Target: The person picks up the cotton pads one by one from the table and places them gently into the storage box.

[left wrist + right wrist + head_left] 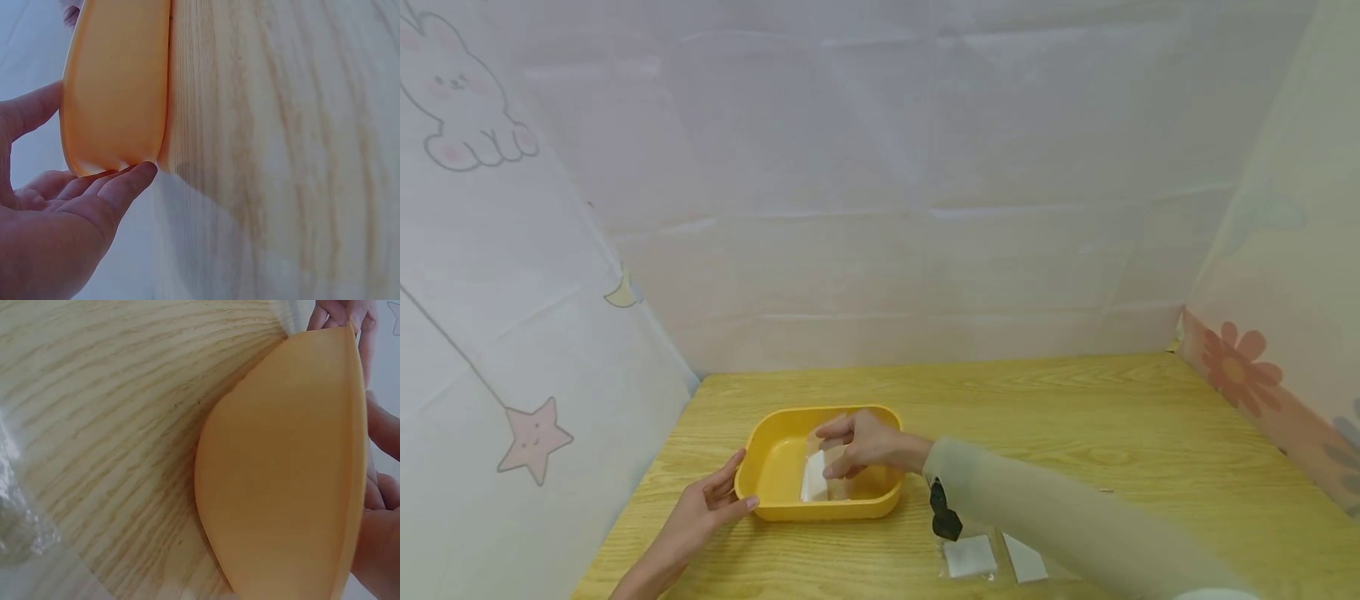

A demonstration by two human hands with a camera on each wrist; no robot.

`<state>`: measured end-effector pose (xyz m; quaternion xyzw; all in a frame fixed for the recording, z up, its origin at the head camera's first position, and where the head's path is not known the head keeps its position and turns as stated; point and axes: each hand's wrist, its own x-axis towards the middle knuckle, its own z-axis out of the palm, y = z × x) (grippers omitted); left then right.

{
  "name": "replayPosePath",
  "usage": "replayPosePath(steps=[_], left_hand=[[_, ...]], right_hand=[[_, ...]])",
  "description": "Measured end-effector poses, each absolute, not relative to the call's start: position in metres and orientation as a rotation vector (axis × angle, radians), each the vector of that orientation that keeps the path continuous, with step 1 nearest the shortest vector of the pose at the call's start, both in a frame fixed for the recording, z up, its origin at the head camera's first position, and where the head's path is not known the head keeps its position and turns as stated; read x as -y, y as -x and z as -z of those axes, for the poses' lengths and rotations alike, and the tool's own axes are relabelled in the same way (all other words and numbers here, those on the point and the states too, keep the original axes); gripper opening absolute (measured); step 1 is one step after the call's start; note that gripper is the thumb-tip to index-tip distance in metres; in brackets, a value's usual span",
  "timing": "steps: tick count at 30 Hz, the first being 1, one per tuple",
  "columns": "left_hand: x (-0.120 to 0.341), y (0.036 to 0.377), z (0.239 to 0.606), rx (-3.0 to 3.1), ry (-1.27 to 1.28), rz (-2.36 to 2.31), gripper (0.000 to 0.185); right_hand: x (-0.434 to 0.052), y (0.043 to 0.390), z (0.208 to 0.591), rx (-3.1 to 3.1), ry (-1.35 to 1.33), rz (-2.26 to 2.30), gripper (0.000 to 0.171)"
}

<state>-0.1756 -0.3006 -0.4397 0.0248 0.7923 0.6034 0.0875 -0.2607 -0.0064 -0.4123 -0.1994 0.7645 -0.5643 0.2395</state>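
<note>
In the head view, a yellow plastic basin [775, 467] with rounded corners stands on the wooden table. My left hand [703, 508] grips its left end, thumb at the near corner and fingers against the end wall. The left wrist view shows that hand [69, 212] holding the basin wall [119, 87] between thumb and fingers. My right hand [868, 442] reaches inside the basin and pinches a clear plastic packet with a white flat piece [814, 477] in it. From the right wrist, the basin wall [281, 469] hides most of that hand and all of the packet.
Beside the basin, under the right forearm, lie a clear packet with a white piece [970, 557] and another white piece [1025, 558]. A black ornament [945, 512] hangs by the right sleeve [1037, 492]. Pale printed sheets [887, 208] wall the wooden table [1037, 400] on three sides.
</note>
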Motion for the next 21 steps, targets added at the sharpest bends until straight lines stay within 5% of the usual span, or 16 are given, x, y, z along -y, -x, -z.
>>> replayPosePath(steps=[21], left_hand=[[0.3,0.174,0.437,-2.35,-0.068,-1.803,0.084]], right_hand=[[0.022,0.252,0.423,-2.231,0.413,1.479,0.064]])
